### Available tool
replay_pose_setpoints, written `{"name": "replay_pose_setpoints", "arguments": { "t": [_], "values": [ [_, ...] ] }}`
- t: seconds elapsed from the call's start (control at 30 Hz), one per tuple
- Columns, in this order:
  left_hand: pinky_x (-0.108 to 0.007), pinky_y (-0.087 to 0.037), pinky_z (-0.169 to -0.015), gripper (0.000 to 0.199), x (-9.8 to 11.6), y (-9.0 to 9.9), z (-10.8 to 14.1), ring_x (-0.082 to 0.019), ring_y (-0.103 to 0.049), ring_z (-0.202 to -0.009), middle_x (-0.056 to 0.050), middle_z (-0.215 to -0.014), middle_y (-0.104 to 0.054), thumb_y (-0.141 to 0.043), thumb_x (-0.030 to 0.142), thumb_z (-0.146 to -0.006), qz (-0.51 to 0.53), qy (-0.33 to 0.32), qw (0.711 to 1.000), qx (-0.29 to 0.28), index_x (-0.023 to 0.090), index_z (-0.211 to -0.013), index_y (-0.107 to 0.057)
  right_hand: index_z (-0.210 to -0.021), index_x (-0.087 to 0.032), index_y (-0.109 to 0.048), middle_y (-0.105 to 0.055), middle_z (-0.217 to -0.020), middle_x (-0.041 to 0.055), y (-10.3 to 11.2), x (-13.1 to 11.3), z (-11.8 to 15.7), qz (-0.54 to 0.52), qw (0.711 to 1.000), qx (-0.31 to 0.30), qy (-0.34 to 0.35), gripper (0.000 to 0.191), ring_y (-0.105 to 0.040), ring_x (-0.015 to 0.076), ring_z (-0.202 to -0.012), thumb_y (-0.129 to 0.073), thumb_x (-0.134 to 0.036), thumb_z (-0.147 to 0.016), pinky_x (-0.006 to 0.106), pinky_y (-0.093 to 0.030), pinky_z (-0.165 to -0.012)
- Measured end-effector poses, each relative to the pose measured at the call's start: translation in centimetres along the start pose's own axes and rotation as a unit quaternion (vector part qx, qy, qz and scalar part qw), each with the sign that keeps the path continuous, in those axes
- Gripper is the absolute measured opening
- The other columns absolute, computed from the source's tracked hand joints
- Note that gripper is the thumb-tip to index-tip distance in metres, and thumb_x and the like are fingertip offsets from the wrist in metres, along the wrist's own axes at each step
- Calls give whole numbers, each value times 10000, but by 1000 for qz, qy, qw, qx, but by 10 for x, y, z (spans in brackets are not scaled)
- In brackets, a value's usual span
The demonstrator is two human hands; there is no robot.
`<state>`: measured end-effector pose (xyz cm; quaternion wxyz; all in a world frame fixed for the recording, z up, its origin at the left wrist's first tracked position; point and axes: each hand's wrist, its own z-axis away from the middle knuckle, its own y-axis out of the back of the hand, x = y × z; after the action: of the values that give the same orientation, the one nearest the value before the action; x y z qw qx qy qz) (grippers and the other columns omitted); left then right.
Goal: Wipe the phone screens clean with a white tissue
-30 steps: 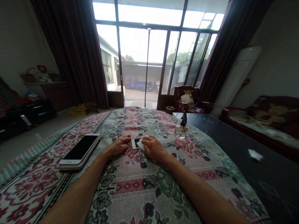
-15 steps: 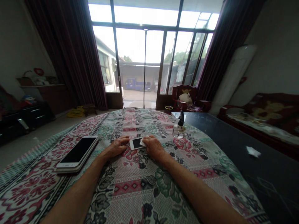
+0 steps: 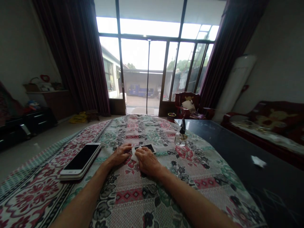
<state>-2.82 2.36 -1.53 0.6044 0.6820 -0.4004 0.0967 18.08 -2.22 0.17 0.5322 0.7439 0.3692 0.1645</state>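
Note:
A small white phone (image 3: 150,148) with a dark screen lies on the flowered tablecloth (image 3: 133,198). My right hand (image 3: 147,161) rests over its left part, fingers pressed on a white tissue (image 3: 134,155). Just left of the phone, my left hand (image 3: 120,154) lies with bent fingers, its fingertips at the phone's left edge; whether they pinch it cannot be made out. Farther left, a larger white phone (image 3: 80,160) with a black screen lies on top of another flat item.
A clear bottle with a black nozzle (image 3: 181,136) stands behind my right hand. Beyond the cloth's right edge, a crumpled white tissue (image 3: 258,161) lies on a dark tabletop (image 3: 223,145). A red wooden chair (image 3: 187,103) stands near the glass doors.
My right hand has moved left across the small phone with the tissue, uncovering the phone's right end. The view has tilted slightly upward. My left hand stays beside the phone.

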Motion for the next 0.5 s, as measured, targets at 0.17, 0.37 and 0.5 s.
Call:
{"name": "replay_pose_setpoints", "arguments": {
  "t": [0.17, 0.37, 0.5],
  "values": [
    [-367, -343, -1139, 514, 5, 1, 1, -245, -515, -1290, -47, -1353, -607, -504, 204, -615, 3, 10, 1000, 1, 209, -1077, -730, -996, -196, -641, -651, -1112, 62, 1, 4, -1, -6, 1000, 1, -22, 231, -498, 204, -1074, -489, -96, -853, 326, -352, -960],
    [-370, -351, -1131, 515, 8, -4, 2, -258, -526, -1275, -61, -1343, -611, -474, 202, -620, -8, 17, 1000, 24, 187, -1059, -741, -955, -195, -661, -667, -1089, 53, 11, 25, 5, 27, 992, 26, -119, 265, -512, 191, -1055, -438, -75, -876, 302, -349, -960],
    [-375, -343, -1127, 532, 14, -5, 4, -284, -470, -1326, -66, -1384, -578, -573, 283, -644, -17, 52, 999, 7, 202, -1155, -699, -957, -196, -665, -667, -1096, 50, 12, 36, 7, 30, 989, 21, -141, 264, -513, 182, -1083, -461, -64, -855, 291, -348, -957]
  ]
}}
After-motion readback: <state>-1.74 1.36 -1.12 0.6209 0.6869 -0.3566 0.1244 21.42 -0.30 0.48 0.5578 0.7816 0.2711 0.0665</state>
